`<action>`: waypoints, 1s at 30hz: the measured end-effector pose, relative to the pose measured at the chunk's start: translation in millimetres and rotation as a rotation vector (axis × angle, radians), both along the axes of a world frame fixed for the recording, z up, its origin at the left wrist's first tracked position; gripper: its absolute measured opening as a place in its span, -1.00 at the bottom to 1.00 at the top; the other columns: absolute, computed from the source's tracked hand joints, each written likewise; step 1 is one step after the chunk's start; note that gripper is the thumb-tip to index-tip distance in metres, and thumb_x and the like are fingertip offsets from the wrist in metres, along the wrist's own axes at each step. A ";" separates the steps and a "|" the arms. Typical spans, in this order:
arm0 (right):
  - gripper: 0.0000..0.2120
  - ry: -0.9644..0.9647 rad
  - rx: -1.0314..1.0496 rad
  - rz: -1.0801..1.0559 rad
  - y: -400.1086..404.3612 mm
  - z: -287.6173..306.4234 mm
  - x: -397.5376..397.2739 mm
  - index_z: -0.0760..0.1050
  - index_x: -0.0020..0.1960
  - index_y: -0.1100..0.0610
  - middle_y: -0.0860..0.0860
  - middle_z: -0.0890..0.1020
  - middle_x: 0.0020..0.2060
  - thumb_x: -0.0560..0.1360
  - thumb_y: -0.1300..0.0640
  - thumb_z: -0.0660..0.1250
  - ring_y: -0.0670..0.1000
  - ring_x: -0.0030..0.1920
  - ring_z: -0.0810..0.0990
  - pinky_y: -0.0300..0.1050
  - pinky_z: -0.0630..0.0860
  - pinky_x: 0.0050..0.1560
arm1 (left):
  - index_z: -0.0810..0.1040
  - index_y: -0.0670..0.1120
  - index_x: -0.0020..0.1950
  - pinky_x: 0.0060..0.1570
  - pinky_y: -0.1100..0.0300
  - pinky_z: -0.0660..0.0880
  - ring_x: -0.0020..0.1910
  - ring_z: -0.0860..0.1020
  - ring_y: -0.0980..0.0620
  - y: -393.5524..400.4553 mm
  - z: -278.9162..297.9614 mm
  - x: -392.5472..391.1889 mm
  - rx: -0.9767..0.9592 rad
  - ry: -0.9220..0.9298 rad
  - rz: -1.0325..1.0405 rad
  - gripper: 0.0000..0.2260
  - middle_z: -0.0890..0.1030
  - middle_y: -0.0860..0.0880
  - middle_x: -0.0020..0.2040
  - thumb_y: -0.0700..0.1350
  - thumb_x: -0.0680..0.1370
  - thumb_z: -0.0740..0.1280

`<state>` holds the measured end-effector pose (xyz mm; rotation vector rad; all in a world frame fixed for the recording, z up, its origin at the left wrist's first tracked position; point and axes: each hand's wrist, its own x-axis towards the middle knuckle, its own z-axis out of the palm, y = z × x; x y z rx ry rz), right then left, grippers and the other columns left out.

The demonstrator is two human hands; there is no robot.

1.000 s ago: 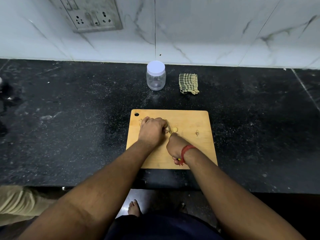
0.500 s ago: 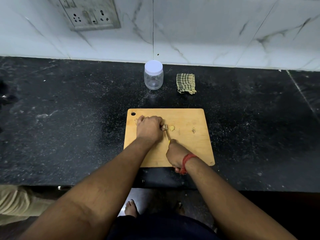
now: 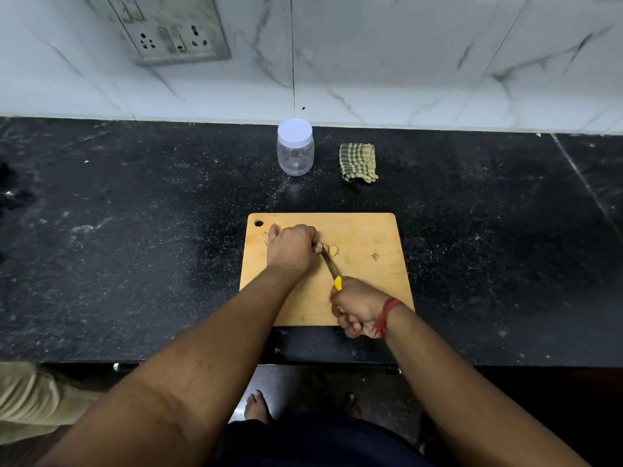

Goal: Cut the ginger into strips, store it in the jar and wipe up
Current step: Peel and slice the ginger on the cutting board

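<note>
So we've got the ginger [image 3: 318,247] pinned on the cutting board [image 3: 367,230] under our left hand [image 3: 291,247], fingers curled over it. Right hand [image 3: 355,306] grips the yellow-handled knife [image 3: 332,269], blade at the ginger. Capped jar [image 3: 295,148] and checked cloth [image 3: 358,162] sit further back on the desk [image 3: 135,230].

wood board [image 3: 367,230] – matt; clear plastic jar [image 3: 295,156]

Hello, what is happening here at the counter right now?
A person is slicing ginger on a wooden board. The left hand holds the ginger down, and the right hand grips a yellow-handled knife with its blade at the ginger. One cut slice lies beside the blade. Behind the board, the jar has its lid on, and the cloth lies folded.
</note>
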<state>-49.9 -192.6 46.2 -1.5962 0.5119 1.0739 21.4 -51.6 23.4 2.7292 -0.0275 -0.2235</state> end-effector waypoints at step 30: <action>-0.63 -0.531 -0.462 0.240 31.7 9.9 7.2 0.13 0.45 0.18 0.12 0.52 -0.21 0.65 0.23 -0.02 0.08 -0.50 0.54 -0.18 0.41 -0.65 | 0.58 0.06 -0.03 0.53 0.01 0.03 0.00 0.58 0.02 21.3 -19.6 -0.9 -0.086 -0.144 -0.111 -0.75 0.65 0.10 -0.10 -0.30 0.51 0.30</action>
